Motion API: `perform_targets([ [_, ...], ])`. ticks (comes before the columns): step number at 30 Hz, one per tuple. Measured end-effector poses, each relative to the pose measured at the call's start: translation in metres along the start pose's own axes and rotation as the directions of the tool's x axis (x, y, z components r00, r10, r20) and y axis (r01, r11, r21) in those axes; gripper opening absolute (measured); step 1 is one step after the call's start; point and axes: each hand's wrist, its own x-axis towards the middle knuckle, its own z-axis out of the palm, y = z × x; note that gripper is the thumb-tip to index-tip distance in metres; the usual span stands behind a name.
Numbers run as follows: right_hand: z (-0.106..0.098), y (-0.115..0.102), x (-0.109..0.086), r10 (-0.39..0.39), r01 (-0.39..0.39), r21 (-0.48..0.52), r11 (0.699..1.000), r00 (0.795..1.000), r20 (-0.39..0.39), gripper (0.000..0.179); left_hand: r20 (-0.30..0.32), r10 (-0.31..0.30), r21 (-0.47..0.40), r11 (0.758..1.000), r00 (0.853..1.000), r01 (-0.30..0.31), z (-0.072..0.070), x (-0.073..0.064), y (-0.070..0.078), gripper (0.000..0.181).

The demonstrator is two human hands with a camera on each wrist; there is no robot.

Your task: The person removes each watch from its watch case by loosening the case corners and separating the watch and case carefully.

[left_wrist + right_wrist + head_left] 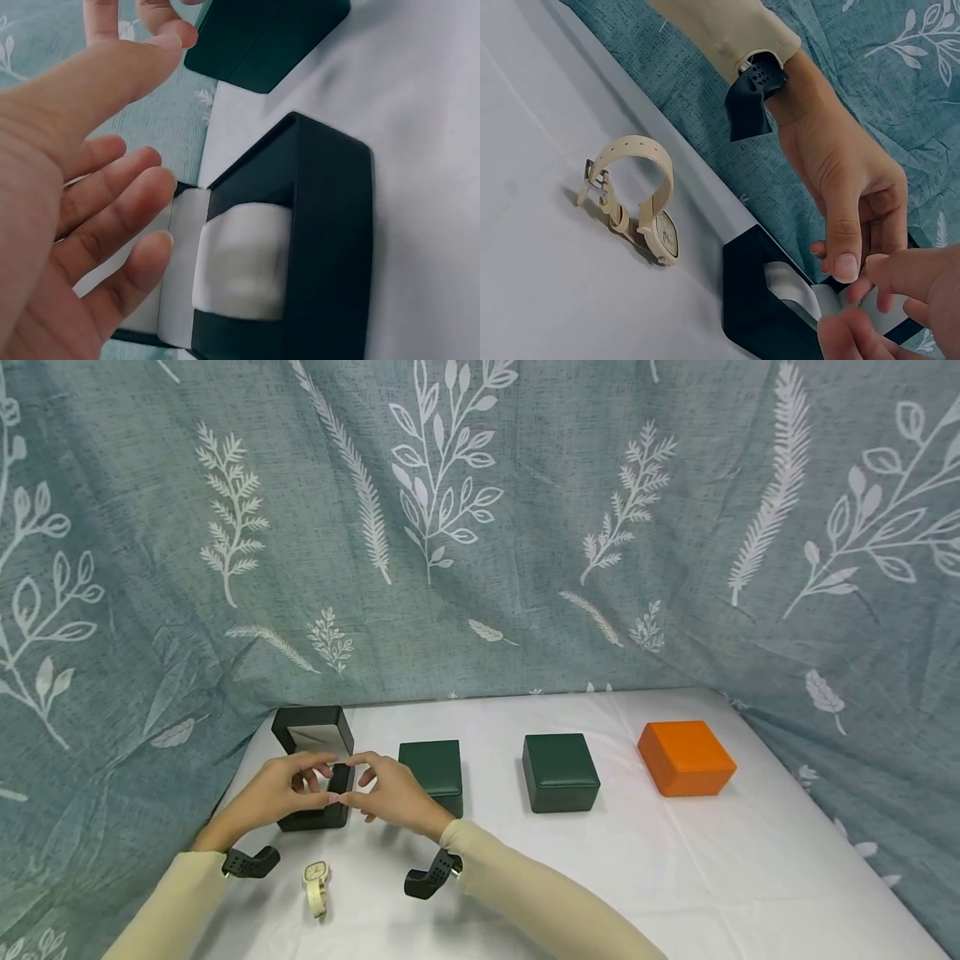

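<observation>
Black outside with a pale grey lining (pixel 321 735) in its raised lid, a box (pixel 330 247) sits at the left end of the white table (pixel 480 885), a smooth, rounded white cushion (pixel 244 262) seated inside it. Above the box, the left hand (pixel 281 787) has its fingers loosely bent and parted from the thumb; the right hand (pixel 393 793) faces it in the same relaxed curve. Their thumb tips are close together, though I can't tell whether they touch. A cream watch (pixel 316 887) rests nearer the person, strap buckled into a loop, its squarish face rounded at the corners. Just right of the black box is a green box (pixel 431 764) with its lid down.
</observation>
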Motion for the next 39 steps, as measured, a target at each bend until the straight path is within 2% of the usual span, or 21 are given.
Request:
perform_targets([
  [9,-0.018,0.004,-0.014,-0.038,0.038,-0.046,0.998,0.999,0.002,0.055,-0.015,0.069,0.060,0.996,0.997,-0.068,0.014,0.007,0.011,0.067],
  [15,-0.028,0.007,-0.021,-0.046,0.046,-0.095,0.994,0.999,0.002,0.056,0.022,0.051,0.024,0.998,0.998,-0.052,0.022,0.011,0.015,0.068],
  [22,-0.039,0.013,-0.030,-0.059,0.060,-0.087,0.994,0.998,0.011,0.054,0.040,0.017,0.017,1.000,0.999,-0.017,0.031,0.013,0.024,0.073],
  [28,-0.051,0.019,-0.035,-0.110,0.111,-0.139,0.984,0.994,0.020,0.057,0.026,0.040,0.054,0.998,0.999,-0.041,0.037,0.016,0.029,0.073],
  [32,-0.059,0.024,-0.039,-0.135,0.136,-0.184,0.974,0.991,0.015,0.058,0.035,0.033,0.075,0.997,0.999,-0.036,0.043,0.020,0.028,0.073],
  [39,-0.074,0.029,-0.047,-0.127,0.129,-0.163,0.978,0.992,0.017,0.059,0.059,0.043,0.044,0.998,0.997,-0.046,0.048,0.025,0.029,0.076],
])
